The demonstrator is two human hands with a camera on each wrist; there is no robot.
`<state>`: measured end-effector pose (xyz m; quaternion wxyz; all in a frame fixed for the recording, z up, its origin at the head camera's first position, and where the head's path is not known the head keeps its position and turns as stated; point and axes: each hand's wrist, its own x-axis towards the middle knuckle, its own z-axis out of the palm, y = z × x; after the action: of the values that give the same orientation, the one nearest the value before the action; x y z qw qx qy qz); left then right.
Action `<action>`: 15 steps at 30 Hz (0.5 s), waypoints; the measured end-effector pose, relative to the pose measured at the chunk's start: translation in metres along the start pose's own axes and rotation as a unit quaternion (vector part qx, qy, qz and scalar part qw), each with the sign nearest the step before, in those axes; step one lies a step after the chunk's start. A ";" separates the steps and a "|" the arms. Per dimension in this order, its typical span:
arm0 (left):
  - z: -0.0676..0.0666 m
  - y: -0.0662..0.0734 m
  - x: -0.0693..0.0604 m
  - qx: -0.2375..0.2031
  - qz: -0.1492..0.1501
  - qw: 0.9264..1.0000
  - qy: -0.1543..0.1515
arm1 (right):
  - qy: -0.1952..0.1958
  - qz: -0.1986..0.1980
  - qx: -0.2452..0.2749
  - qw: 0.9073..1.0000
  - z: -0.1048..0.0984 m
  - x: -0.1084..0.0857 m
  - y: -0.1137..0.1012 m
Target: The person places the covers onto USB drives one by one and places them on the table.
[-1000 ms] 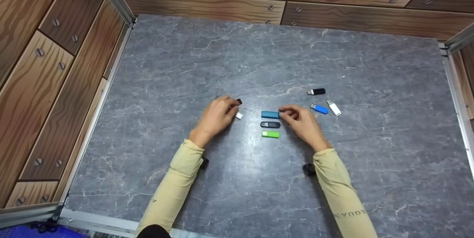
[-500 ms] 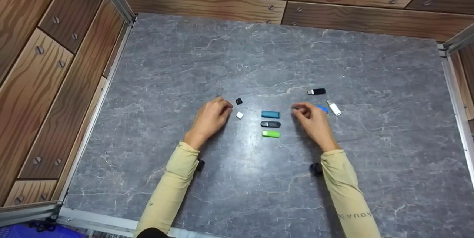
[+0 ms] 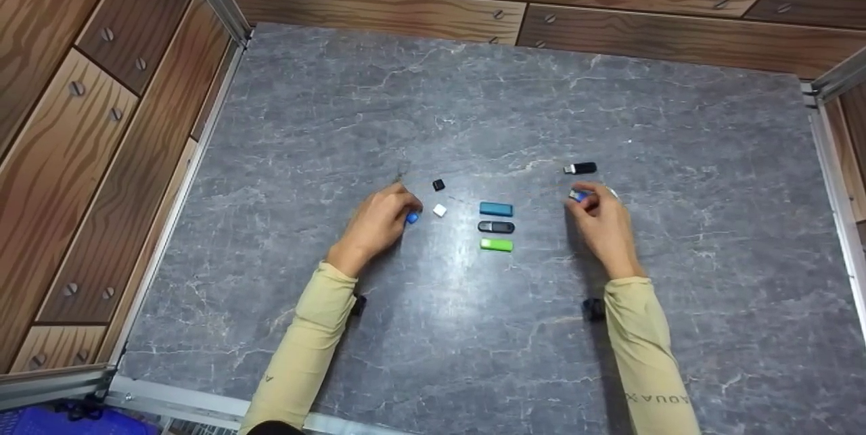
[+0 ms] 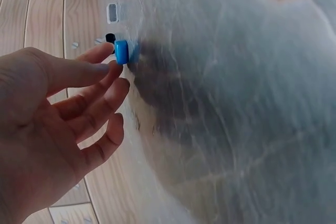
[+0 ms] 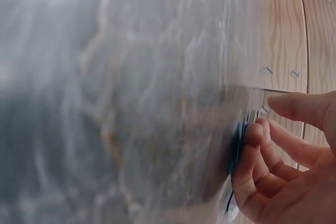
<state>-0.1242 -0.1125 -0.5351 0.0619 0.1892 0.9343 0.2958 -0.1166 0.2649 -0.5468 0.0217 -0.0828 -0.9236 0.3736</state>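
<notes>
In the head view, my left hand (image 3: pixel 380 220) is beside a small blue cap (image 3: pixel 412 217). In the left wrist view the fingers are loosely bent, and the thumb is clear of the cap. A black cap (image 3: pixel 438 185) and a white cap (image 3: pixel 440 210) lie to its right. My right hand (image 3: pixel 604 222) reaches over a blue USB stick (image 3: pixel 582 196), whose metal plug points left. The right wrist view has its fingers curved close to the stick and the thumb apart; contact is unclear. A white USB stick (image 3: pixel 613 192) is mostly hidden behind this hand.
Between the hands, a teal USB stick (image 3: pixel 496 209), a black one (image 3: pixel 496 226) and a green one (image 3: pixel 496 245) lie in a column. Farther back right is a black USB stick (image 3: pixel 580 168) with its plug bared. Wood-patterned panels (image 3: pixel 379 12) bound the grey marbled table (image 3: pixel 419 103).
My right hand has left the teal stick and moved right to the blue one. My left hand has drawn back from the black and white caps, and the blue cap has come into sight.
</notes>
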 end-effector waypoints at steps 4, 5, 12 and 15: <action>-0.002 0.000 -0.002 0.007 0.003 1.000 -0.010 | 0.008 0.011 -0.014 1.000 -0.003 0.000 0.004; -0.002 0.000 -0.002 0.009 0.003 1.000 -0.013 | 0.010 0.013 -0.016 1.000 -0.004 0.000 0.006; -0.004 -0.002 -0.006 0.019 0.009 0.999 -0.032 | 0.027 0.026 -0.023 0.999 -0.007 -0.002 0.012; -0.005 -0.002 -0.006 0.023 0.012 0.999 -0.036 | 0.032 0.036 -0.022 0.999 -0.009 -0.003 0.013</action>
<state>-0.1206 -0.1192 -0.5323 0.0882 0.2120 0.9356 0.2682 -0.1115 0.2793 -0.5495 0.0357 -0.1286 -0.9270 0.3506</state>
